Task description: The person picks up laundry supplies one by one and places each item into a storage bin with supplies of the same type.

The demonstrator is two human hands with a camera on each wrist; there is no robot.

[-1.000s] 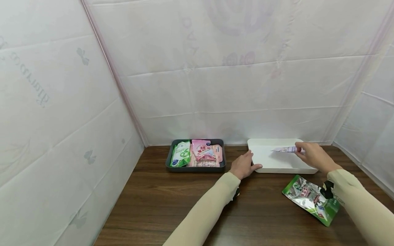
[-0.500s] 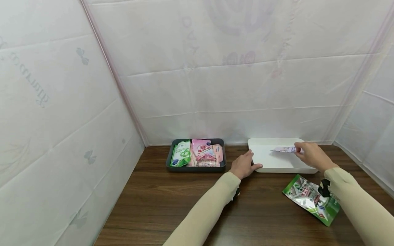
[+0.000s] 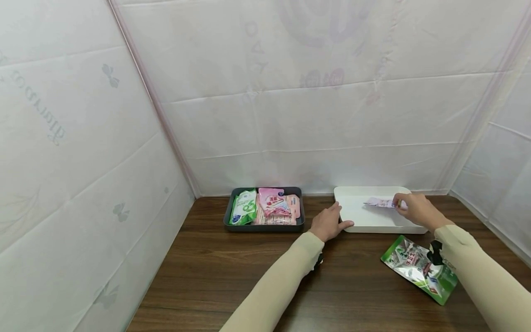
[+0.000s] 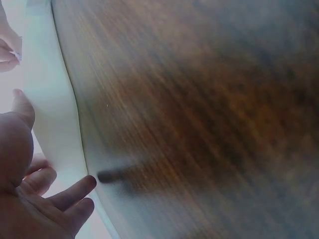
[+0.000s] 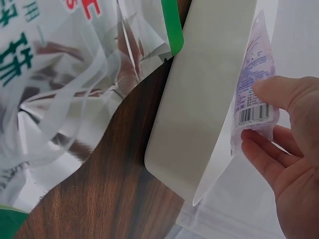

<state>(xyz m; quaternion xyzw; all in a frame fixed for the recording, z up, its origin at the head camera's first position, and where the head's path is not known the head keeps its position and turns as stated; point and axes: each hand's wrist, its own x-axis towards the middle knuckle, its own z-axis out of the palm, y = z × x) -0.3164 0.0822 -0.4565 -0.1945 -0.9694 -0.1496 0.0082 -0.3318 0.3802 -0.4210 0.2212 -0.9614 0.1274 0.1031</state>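
Observation:
In the head view my right hand (image 3: 419, 211) is over the right part of the white tray (image 3: 350, 229). It pinches a small purple-and-white packet (image 5: 255, 82) between thumb and fingers; the barcode shows in the right wrist view. My left hand (image 3: 326, 223) touches the tray's left side, its thumb by the front corner. The left wrist view has those fingers (image 4: 75, 193) mostly extended along the tray wall. On the table in front of the tray lies a green-and-silver pouch (image 3: 415, 265), partly beneath the right forearm.
A dark grey tray (image 3: 265, 228) stands left of the white one. Inside it are a green-and-white packet (image 3: 244, 208) and pink packets (image 3: 274, 203). Both trays stand on the brown wooden table (image 3: 207, 276), close to the pale sheet wall (image 3: 269, 138).
My right hand has shifted slightly left with the purple-and-white packet, whose angle has changed a little. The left hand stays in place at the tray.

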